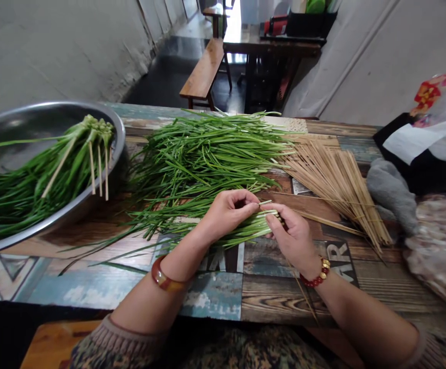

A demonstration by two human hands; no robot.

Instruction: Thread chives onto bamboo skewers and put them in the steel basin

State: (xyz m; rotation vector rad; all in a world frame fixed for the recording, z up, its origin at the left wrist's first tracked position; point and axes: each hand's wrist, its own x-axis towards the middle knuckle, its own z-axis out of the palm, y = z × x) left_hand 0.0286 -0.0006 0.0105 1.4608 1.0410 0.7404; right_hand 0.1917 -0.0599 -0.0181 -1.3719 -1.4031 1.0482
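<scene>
My left hand [232,212] pinches at the pale ends of a few chives [242,237] above the table. Fingertips of my right hand [294,238] are closed around the white stem ends of the same small bunch, and the two hands nearly touch. A thin bamboo skewer [305,294] slants out below my right hand; whether the fingers hold it is hidden. Just beyond lies a large heap of green chives [215,148], stems pointing right. To its right fans a pile of bamboo skewers [332,179].
At left a metal basin [121,138] holds chives threaded on skewers [96,133], some skewer ends over its rim. A grey cloth [392,192] and a plastic bag of pale pieces [438,246] sit at right. Beyond the patterned table [215,294] stands a wooden bench [203,69].
</scene>
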